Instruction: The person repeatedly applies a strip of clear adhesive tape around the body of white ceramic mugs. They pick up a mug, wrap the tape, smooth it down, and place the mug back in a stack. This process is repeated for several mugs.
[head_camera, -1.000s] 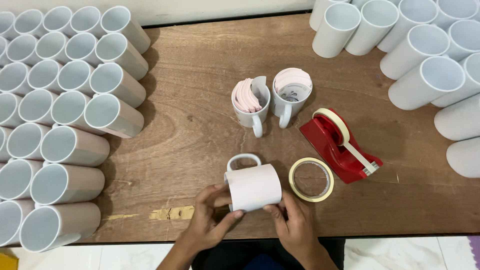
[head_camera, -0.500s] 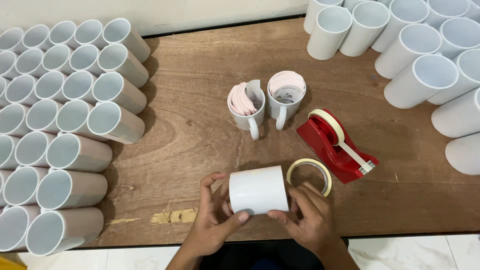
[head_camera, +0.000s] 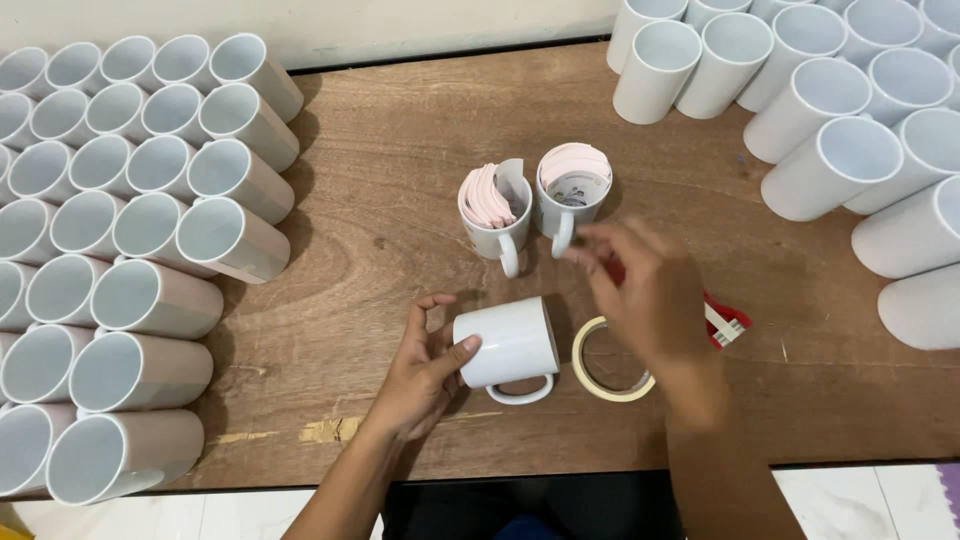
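A plain white mug (head_camera: 507, 347) lies on its side on the wooden table (head_camera: 380, 180), handle toward me. My left hand (head_camera: 425, 375) grips its open end, thumb on the rim. My right hand (head_camera: 645, 290) hovers blurred above the red tape dispenser (head_camera: 728, 322), fingers spread near the handle of an upright mug (head_camera: 571, 192) that holds rolled paper. Beside it stands a second upright mug (head_camera: 494, 212) stuffed with pink sheets. A loose roll of cream tape (head_camera: 608, 362) lies flat to the right of the held mug, partly under my right hand.
Stacked rows of white mugs (head_camera: 130, 200) lie on their sides at the left, openings toward me. Several more white mugs (head_camera: 830, 110) are piled at the right and back right. A strip of old tape (head_camera: 330, 430) sticks near the table's front edge.
My right hand let go of the mug and rose toward the tape dispenser. The mug was turned, so its handle now faces me, held only by my left hand.
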